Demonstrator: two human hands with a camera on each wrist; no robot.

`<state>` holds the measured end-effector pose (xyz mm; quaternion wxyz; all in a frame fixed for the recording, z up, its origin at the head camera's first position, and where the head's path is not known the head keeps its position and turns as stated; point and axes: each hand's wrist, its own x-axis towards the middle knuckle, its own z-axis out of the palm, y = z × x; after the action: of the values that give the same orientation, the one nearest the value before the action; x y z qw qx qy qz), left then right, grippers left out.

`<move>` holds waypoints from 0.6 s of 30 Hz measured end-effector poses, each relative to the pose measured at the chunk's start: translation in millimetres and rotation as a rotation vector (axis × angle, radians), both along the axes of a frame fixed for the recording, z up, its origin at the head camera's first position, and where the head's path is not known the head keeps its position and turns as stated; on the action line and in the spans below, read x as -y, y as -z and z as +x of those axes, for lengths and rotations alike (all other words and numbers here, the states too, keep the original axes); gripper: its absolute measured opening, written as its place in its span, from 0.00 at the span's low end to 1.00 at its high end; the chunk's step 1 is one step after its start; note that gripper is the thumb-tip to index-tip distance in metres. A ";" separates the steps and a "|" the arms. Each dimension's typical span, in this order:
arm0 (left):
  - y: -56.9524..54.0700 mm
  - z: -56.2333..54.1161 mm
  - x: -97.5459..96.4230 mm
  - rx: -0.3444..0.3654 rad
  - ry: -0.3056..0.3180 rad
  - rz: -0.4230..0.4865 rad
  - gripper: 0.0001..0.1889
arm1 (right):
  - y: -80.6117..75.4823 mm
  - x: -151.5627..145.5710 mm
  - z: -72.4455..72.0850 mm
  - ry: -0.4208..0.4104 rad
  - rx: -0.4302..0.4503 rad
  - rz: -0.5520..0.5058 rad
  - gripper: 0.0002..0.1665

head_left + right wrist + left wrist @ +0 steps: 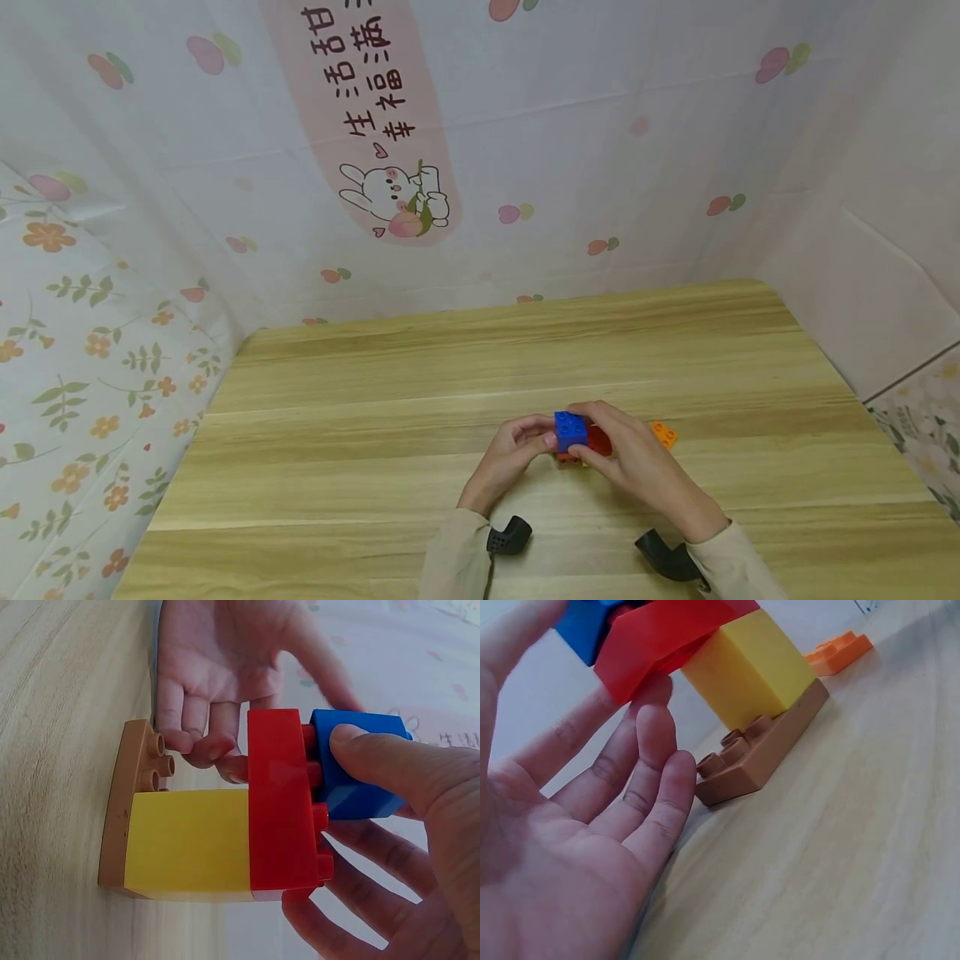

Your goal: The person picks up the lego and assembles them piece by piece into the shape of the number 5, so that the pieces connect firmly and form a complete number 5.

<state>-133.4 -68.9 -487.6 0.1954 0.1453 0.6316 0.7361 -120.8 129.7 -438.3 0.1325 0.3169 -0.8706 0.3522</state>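
A stack of toy building bricks stands on the table: a brown brick (pixel 118 817) at the bottom, a yellow brick (pixel 187 840) over one end of it, and a long red brick (pixel 279 799) across the yellow one. A blue brick (pixel 570 428) sits over the red brick's left half, with red studs showing in the gap. My right hand (pixel 637 454) pinches the blue brick, while another fingertip is at the red brick's right end. My left hand (pixel 506 458) is on the left, its thumb at the blue brick and loosely bent fingers by the red brick's overhanging end.
An orange brick (pixel 664 432) lies on the wooden table (pixel 360 467), right of the stack and partly behind my right hand. Black wrist pieces (pixel 510 536) project from both sleeves. Printed cloth (pixel 562 167) hangs along the table's back edge.
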 end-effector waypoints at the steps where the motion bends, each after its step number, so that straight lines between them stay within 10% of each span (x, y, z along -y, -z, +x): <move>1: 3.7 -0.9 -0.7 -0.009 -0.004 0.008 0.18 | -0.1 0.1 0.1 0.004 -0.003 0.004 0.27; 10: 14.0 0.0 -9.1 -0.056 -0.020 0.063 0.31 | -0.4 0.3 0.2 0.013 0.004 0.025 0.27; 18: -10.6 7.7 -16.4 -0.121 -0.025 0.043 0.34 | -1.3 -0.5 0.4 0.005 -0.019 0.026 0.27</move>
<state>-125.7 -52.4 -477.0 0.1448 0.1858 0.6278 0.7419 -120.4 130.1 -437.0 0.1376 0.3195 -0.8747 0.3375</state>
